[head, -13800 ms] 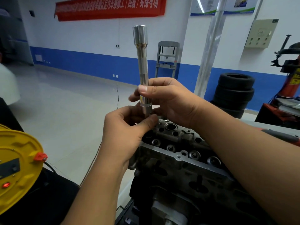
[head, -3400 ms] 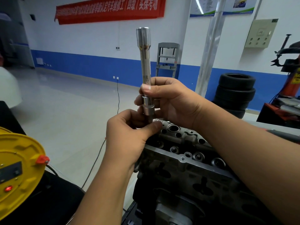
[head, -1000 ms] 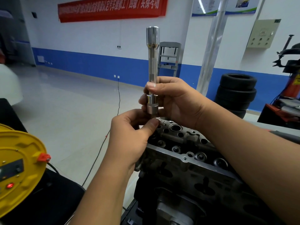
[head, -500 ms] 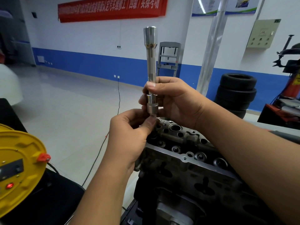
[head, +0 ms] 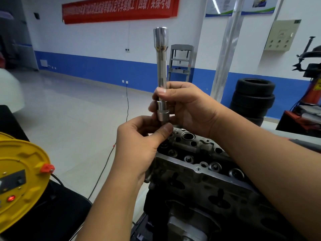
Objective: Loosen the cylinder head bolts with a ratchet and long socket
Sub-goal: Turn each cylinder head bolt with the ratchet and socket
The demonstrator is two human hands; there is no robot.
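My right hand [head: 187, 108] is wrapped around the long, shiny steel socket extension [head: 161, 66], holding it upright above the near end of the grey metal cylinder head [head: 199, 153]. My left hand [head: 139, 143] pinches just beneath its lower collar with thumb and fingertips; what they pinch, I cannot tell.
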